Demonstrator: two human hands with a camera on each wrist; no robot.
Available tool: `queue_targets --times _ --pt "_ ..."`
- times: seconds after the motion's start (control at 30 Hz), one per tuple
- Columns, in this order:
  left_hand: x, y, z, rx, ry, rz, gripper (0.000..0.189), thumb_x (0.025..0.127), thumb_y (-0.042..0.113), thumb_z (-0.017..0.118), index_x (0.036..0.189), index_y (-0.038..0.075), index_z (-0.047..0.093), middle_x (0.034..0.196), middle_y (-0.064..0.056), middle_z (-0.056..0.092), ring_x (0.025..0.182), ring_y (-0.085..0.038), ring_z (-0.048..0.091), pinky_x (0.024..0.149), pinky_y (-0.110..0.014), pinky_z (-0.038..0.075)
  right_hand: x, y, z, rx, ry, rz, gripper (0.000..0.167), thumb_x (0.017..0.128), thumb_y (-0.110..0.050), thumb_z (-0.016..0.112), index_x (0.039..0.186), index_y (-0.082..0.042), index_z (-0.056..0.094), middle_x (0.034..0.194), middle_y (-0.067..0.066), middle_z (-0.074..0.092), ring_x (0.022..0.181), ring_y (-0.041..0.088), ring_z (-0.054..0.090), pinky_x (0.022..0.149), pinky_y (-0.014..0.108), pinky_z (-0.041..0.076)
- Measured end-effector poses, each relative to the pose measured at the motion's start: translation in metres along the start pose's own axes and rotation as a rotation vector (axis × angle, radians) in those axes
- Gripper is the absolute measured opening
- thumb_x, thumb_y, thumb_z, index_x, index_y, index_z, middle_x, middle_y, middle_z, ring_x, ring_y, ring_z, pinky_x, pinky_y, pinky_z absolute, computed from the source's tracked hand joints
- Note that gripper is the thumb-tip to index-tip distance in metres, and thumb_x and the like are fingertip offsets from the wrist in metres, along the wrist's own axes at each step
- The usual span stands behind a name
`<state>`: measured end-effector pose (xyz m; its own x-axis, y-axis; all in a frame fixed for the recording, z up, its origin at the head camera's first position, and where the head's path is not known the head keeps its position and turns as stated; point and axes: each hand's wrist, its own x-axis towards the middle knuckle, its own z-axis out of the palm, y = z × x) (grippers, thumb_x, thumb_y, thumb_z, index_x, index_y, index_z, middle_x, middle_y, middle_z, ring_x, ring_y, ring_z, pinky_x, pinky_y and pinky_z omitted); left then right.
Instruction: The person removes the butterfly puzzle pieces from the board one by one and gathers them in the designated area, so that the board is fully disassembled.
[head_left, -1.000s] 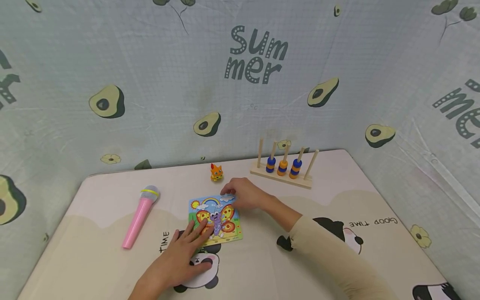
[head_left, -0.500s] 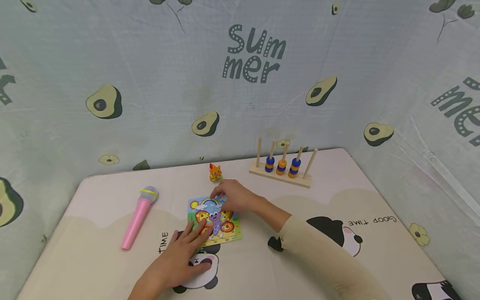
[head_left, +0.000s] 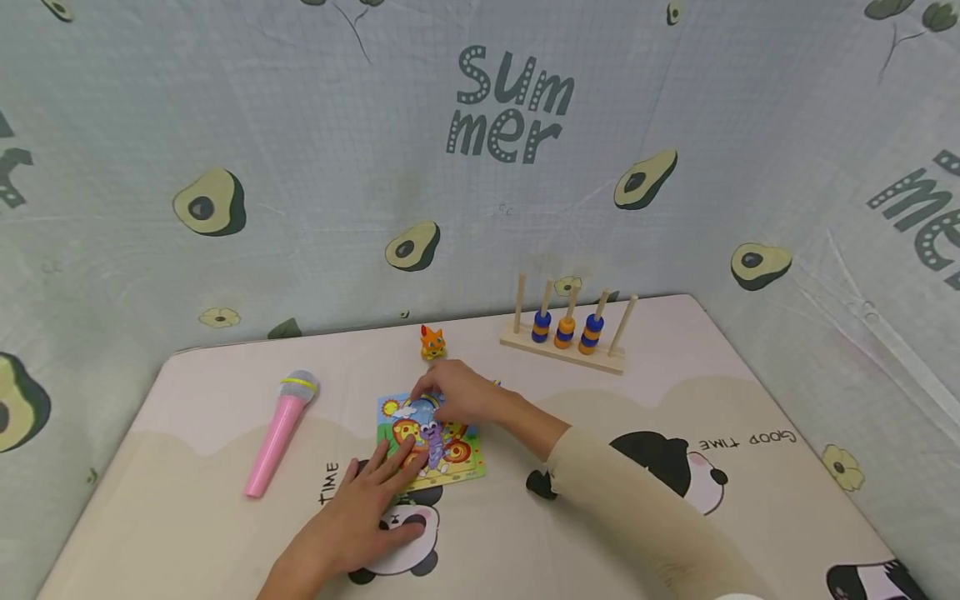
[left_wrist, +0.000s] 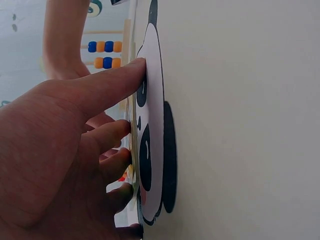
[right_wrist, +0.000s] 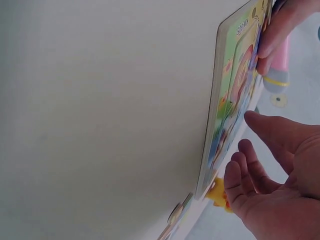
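Observation:
A square butterfly puzzle point(head_left: 468, 462) lies flat on the table, its upper right part hidden by the right hand. My left hand point(head_left: 367, 508) rests spread on its lower left, fingertips on the board and thumb on the tablecloth. Over the puzzle's top edge, my right hand point(head_left: 461, 396) reaches down with bent fingers, near the rainbow. In the right wrist view, the right thumb and fingers point(right_wrist: 240, 182) stand apart at the board's face with nothing seen between them. Beyond the board there lies a flat coloured piece point(right_wrist: 177, 220), partly cut off.
To the left lies a pink toy microphone point(head_left: 277, 433) with a grey head. An orange toy animal point(head_left: 432, 342) stands just behind the right hand. Back right is a wooden peg stand point(head_left: 562, 350) with blue and orange beads. Patterned cloth walls surround the table.
My right hand has shifted left along the puzzle's top edge, from the upper right corner to the rainbow. A small coloured edge now shows behind its wrist. The left hand stays put.

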<state>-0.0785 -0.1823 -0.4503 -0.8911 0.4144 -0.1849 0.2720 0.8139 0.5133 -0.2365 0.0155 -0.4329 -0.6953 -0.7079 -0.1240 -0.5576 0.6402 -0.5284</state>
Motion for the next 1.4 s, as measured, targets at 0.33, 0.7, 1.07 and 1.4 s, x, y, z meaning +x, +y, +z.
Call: queue_targets --times 0.33,0.7,1.07,1.4 --pt "0.001 -0.003 0.0 -0.002 -0.016 0.009 0.085 0.091 0.056 0.073 0.162 0.023 0.04 0.173 -0.006 0.027 0.159 -0.048 0.015 0.116 -0.082 0.015 0.008 -0.001 0.005 -0.044 -0.01 0.012 0.034 0.088 -0.013 0.081 0.121 -0.023 0.079 0.126 0.001 0.066 0.115 0.015 0.054 0.098 0.029 0.05" --pt "-0.002 -0.004 0.0 -0.015 -0.013 0.01 0.085 0.09 0.055 0.074 0.162 0.024 0.04 0.173 -0.004 0.027 0.159 -0.047 0.015 0.116 -0.082 0.014 0.012 -0.001 0.01 -0.054 -0.02 -0.003 0.035 0.087 -0.011 0.08 0.12 -0.025 0.08 0.123 0.002 0.064 0.11 0.013 0.052 0.091 0.024 0.047" --pt "0.002 -0.002 -0.002 -0.007 -0.02 0.005 0.086 0.09 0.055 0.075 0.162 0.022 0.04 0.173 -0.006 0.027 0.159 -0.048 0.015 0.116 -0.082 0.015 0.015 0.003 0.01 -0.036 -0.02 -0.01 0.037 0.086 -0.005 0.078 0.118 -0.023 0.08 0.124 0.002 0.067 0.114 0.016 0.053 0.094 0.029 0.048" --pt "0.001 -0.003 -0.001 -0.014 -0.023 0.003 0.086 0.09 0.057 0.073 0.162 0.024 0.04 0.173 -0.005 0.027 0.16 -0.047 0.015 0.116 -0.082 0.014 0.016 0.0 0.01 -0.033 -0.038 -0.008 0.035 0.085 -0.002 0.078 0.115 -0.02 0.079 0.122 -0.001 0.074 0.124 0.02 0.052 0.114 0.04 0.039"
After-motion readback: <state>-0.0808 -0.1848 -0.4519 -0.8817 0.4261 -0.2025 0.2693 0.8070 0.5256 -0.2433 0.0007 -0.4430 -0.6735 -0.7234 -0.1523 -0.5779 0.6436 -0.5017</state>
